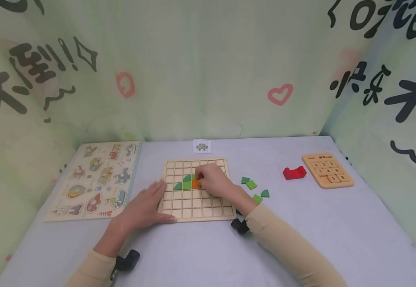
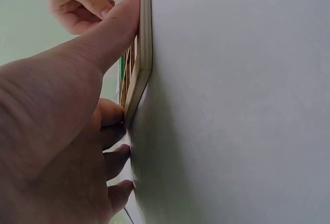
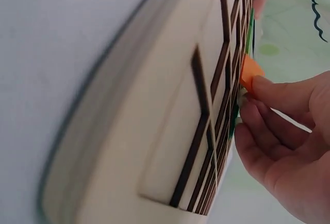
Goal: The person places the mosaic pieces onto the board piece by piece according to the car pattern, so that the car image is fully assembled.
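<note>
A wooden grid board [image 1: 180, 215] lies on the table. My left hand [image 1: 143, 207] rests spread at its front left corner, thumb along the front edge and fingertips touching the left edge. The right hand [image 1: 213, 180] pinches an orange tile [image 3: 251, 72] between thumb and fingers, over a cell near the board's middle. In the head view, green tiles [image 1: 187, 185] sit in the cells just left of the orange one, including a dark green rounded tile [image 1: 178, 186]. The right fingers partly cover the tiles behind them.
Loose green tiles [image 1: 251, 184] lie right of the board. A small pattern card [image 1: 202, 146] is behind it. At left lies a picture puzzle board [image 1: 85, 181]. Farther right are a red curved piece [image 1: 294, 173] and a wooden number board [image 1: 328, 170].
</note>
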The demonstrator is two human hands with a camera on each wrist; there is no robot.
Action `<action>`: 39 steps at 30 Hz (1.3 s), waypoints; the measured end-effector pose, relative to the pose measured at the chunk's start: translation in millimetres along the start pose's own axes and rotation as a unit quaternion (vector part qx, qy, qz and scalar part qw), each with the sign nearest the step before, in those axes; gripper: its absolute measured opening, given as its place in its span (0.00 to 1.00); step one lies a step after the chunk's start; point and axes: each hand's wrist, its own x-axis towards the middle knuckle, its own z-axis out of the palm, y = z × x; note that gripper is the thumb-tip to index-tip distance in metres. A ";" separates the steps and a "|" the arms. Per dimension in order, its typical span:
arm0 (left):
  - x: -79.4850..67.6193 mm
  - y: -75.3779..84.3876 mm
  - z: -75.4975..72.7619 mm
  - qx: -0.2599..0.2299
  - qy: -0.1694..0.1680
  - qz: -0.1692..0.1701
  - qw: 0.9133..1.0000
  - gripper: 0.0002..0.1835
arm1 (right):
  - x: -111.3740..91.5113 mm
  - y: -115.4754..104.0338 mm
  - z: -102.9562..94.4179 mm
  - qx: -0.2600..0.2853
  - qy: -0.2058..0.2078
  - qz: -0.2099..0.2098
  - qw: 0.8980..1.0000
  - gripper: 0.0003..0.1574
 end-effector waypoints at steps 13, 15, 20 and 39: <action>2.2 -0.3 4.6 -0.005 0.003 0.001 1.000 0.65 | -19.2 7.1 -20.4 -0.055 -0.048 0.028 0.997 0.09; 2.2 -0.2 5.2 -0.006 0.003 0.000 1.000 0.65 | -25.6 13.6 -28.2 -0.060 -0.046 0.044 0.996 0.09; -1.4 1.3 1.3 -0.005 0.004 0.000 1.000 0.64 | -41.9 27.7 -45.2 -0.069 -0.048 0.083 0.993 0.11; -0.7 -0.9 3.1 0.008 0.010 0.010 1.000 0.63 | -68.6 46.1 -59.2 -0.085 -0.104 0.106 0.985 0.03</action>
